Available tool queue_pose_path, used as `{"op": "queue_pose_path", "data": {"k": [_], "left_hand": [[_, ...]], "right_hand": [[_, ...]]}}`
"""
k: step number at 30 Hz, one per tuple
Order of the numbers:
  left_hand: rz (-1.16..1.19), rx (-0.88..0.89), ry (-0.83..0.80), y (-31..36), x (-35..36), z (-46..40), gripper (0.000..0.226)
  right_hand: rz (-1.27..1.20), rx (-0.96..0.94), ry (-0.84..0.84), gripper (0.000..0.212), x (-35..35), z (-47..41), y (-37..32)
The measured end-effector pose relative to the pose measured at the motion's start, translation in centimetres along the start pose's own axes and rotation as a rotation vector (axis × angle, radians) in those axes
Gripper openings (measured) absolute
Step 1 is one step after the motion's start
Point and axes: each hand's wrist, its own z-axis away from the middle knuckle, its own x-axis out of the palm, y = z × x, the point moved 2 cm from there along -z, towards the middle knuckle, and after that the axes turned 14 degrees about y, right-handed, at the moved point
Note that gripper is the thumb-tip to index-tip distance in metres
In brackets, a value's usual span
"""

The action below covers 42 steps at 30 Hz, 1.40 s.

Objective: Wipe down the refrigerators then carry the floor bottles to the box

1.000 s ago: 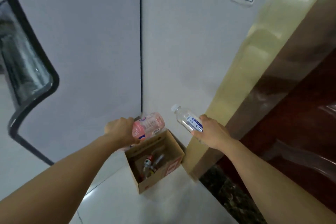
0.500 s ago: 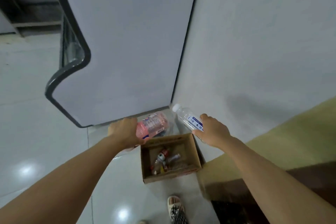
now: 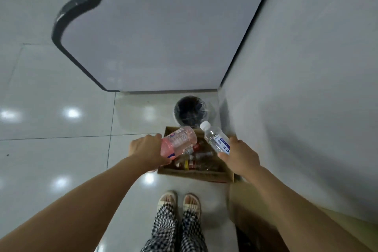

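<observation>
Head view: left hand (image 3: pixel 146 150) grips the pink bottle (image 3: pixel 178 141), right hand (image 3: pixel 239 154) grips the clear bottle (image 3: pixel 215 137). Both hang directly over the box (image 3: pixel 196 173), long axes tilted away; fingers hidden behind knuckles. Release looks next.

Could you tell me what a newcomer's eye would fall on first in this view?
Two bottles held over the open cardboard box of bottles: the left hand grips a pink bottle, the right hand a clear bottle. Beyond stands a dark bin, beside the grey refrigerator.
</observation>
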Motion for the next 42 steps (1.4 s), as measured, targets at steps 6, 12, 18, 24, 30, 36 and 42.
{"op": "queue_pose_path", "data": {"k": [6, 12, 18, 24, 30, 36, 42], "left_hand": [[0.019, 0.004, -0.074, 2.9, 9.0, -5.9, 0.068], [-0.014, 0.084, -0.089, 5.7, 20.5, -12.3, 0.064], [-0.09, 0.186, -0.044, 7.2, 32.1, -18.3, 0.067], [-0.136, 0.226, -0.024, 8.4, 41.1, -22.2, 0.065], [-0.08, 0.246, -0.008, 8.5, 45.7, -24.1, 0.072], [-0.058, 0.274, -0.017, 8.5, 48.1, -24.3, 0.079], [-0.067, 0.293, -0.051, 8.6, 46.9, -23.8, 0.077]], "right_hand": [[-0.017, 0.137, -0.035, 0.052, 8.9, -3.4, 4.1], [-0.024, 0.225, -0.063, 0.051, 19.8, -8.5, 8.6], [-0.068, 0.278, -0.082, 0.046, 31.6, -13.6, 11.1], [-0.081, 0.286, -0.105, 0.054, 41.0, -17.8, 12.7], [-0.149, 0.303, -0.118, 0.056, 45.5, -20.2, 13.5], [-0.114, 0.245, -0.168, 0.06, 46.8, -21.4, 14.4], [-0.069, 0.153, -0.195, 0.067, 45.5, -20.5, 13.5]]}}
